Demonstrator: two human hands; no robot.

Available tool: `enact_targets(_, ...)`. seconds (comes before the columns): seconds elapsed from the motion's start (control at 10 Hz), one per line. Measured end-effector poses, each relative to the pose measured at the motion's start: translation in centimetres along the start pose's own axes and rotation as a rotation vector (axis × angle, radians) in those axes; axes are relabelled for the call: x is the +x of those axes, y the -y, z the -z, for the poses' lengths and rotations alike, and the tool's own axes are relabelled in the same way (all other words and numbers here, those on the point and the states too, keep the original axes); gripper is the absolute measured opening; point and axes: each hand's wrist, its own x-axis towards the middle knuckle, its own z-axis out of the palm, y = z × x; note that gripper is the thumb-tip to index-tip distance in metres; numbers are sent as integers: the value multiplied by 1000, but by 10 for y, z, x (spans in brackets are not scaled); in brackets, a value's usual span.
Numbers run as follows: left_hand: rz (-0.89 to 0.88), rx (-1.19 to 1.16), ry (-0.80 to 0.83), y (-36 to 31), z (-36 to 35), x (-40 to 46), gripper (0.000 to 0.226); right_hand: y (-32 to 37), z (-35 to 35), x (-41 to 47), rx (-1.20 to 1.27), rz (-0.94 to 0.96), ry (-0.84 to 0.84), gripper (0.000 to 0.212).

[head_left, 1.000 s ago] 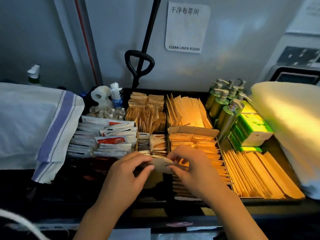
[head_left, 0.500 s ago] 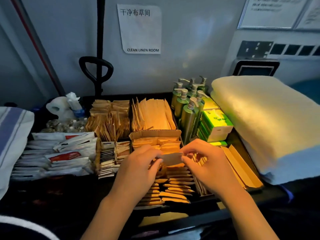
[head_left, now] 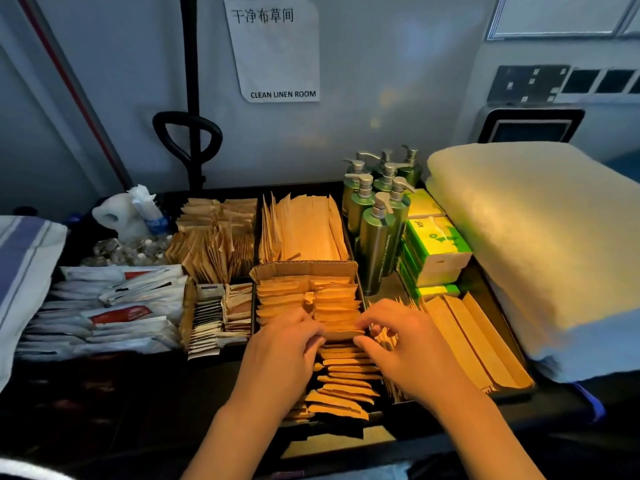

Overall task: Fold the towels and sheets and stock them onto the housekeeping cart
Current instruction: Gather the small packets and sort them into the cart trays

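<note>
Centrally, both hands' grips [head_left: 280, 348] [head_left: 405, 344] pinching a kraft packet [head_left: 343, 332], green pump bottles [head_left: 375, 233] behind, folded towel [head_left: 540, 244] right

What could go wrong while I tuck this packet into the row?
The brown paper packets at the front lean loosely, so pushing the held packet in could spill some over the tray's front edge. The right hand lies against the long sleeves and might knock them askew.
</note>
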Motion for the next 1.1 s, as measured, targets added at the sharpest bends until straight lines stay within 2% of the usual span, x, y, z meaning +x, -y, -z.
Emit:
enact_targets(0.1,10,-14,-23,0,0,-2,18,1,0,2,10,33,4,14)
enact_targets(0.4,69,29,-43,2,-10,-1,10,2,-2,11,-232,-44,177,21)
enact_targets(0.8,74,108,-46,7,-11,3,11,13,-6,22,-264,-99,263,21)
enact_targets(1.1,84,-39,-115,20,4,-14,8,20,-7,22,-180,-92,164,16)
